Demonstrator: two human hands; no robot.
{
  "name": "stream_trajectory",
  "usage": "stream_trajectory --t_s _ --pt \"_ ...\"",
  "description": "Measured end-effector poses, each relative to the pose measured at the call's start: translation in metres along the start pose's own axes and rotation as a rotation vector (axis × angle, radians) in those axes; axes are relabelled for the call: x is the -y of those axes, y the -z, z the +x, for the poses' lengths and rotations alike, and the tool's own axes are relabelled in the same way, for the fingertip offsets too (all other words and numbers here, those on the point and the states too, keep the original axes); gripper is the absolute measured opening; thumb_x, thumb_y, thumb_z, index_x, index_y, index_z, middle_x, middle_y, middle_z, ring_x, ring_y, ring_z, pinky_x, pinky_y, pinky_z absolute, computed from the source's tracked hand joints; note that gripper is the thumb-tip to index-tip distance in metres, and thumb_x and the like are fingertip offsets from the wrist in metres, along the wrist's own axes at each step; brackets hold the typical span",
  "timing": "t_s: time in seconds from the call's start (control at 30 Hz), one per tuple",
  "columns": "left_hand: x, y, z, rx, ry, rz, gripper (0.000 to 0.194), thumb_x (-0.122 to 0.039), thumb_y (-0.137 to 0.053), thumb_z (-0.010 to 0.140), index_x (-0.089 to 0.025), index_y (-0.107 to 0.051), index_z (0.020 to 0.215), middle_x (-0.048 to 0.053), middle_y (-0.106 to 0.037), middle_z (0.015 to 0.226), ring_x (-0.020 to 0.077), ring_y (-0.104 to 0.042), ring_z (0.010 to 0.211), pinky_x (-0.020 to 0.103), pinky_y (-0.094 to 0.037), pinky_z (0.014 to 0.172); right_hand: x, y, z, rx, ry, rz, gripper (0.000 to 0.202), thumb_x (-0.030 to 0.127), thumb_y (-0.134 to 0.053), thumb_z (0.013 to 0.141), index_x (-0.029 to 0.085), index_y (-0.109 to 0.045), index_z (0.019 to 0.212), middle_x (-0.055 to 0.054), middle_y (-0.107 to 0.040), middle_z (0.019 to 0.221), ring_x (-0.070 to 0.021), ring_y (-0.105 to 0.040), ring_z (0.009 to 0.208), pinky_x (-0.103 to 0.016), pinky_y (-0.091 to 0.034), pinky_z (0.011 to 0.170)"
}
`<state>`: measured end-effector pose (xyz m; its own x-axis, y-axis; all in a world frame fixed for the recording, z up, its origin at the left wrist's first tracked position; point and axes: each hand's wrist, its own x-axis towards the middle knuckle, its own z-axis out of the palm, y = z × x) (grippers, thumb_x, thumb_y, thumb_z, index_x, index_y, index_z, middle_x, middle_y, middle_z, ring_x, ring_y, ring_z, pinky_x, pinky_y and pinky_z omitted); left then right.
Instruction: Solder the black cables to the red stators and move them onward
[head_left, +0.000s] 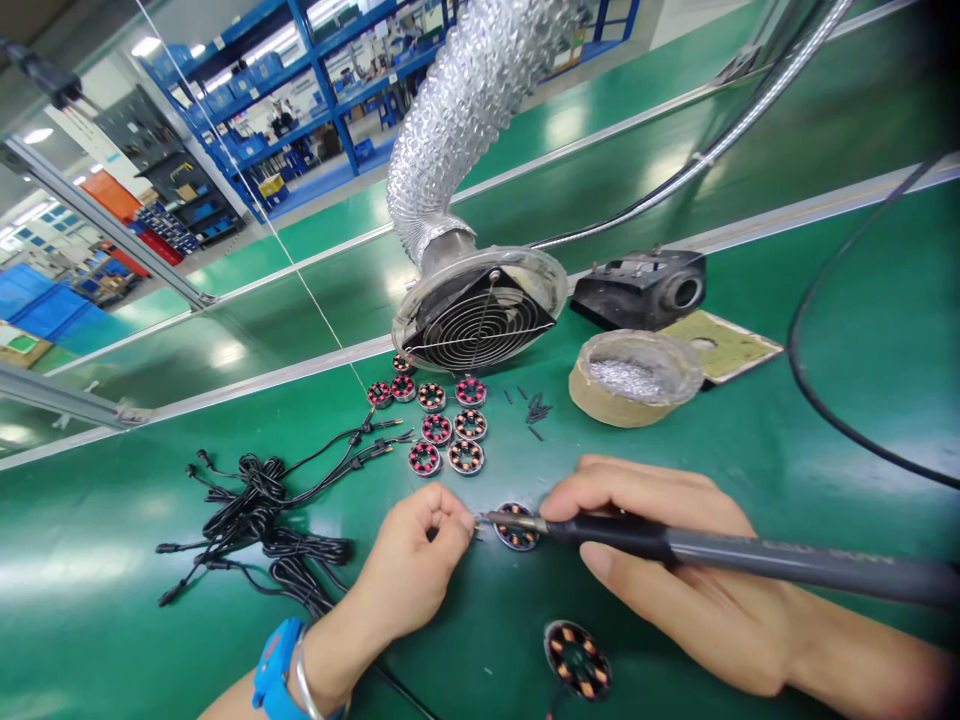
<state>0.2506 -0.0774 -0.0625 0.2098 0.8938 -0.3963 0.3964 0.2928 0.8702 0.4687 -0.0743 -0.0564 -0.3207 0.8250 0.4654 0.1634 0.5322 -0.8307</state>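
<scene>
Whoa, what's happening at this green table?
A person's right hand holds a pen-shaped tool, its tip close to the left hand, over a little coil ring. The left fingers are pinched together; anything between them is too small to tell. More coil rings and black cables lie on the green table.

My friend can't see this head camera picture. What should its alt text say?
A right hand holds a soldering iron, its tip near the left hand's pinched fingers. Small coil rings and black cables lie on the green table.
</scene>
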Motion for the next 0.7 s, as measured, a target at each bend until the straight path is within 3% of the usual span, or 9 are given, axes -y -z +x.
stream_trajectory --t_s 0.23,0.7 --pt "-0.0011 -0.0003 -0.0001 0.003 -0.004 0.015 0.025 -0.039 -0.053 0.087 -0.019 -0.048 0.073 -0.008 -0.037 0.056 0.0095 -0.029 0.053 0.023 -0.022 0.052 0.0016 -0.0041 -0.0023 0.022 0.097 -0.016 0.018 0.011 -0.048 0.082 0.021 -0.061 0.089 0.003 -0.054 0.062 -0.0126 -0.047 0.049 -0.027 -0.035 0.048" --pt "-0.0015 0.0005 0.0 0.003 -0.002 0.01 0.027 -0.042 -0.055 0.084 -0.018 -0.049 0.073 -0.008 -0.036 0.056 0.0094 -0.029 0.053 0.022 -0.022 0.052 0.0048 0.0005 -0.0027 -0.001 0.147 -0.047 0.023 0.01 -0.048 0.081 0.023 -0.059 0.096 0.002 -0.053 0.061 -0.0142 -0.047 0.05 -0.029 -0.036 0.049"
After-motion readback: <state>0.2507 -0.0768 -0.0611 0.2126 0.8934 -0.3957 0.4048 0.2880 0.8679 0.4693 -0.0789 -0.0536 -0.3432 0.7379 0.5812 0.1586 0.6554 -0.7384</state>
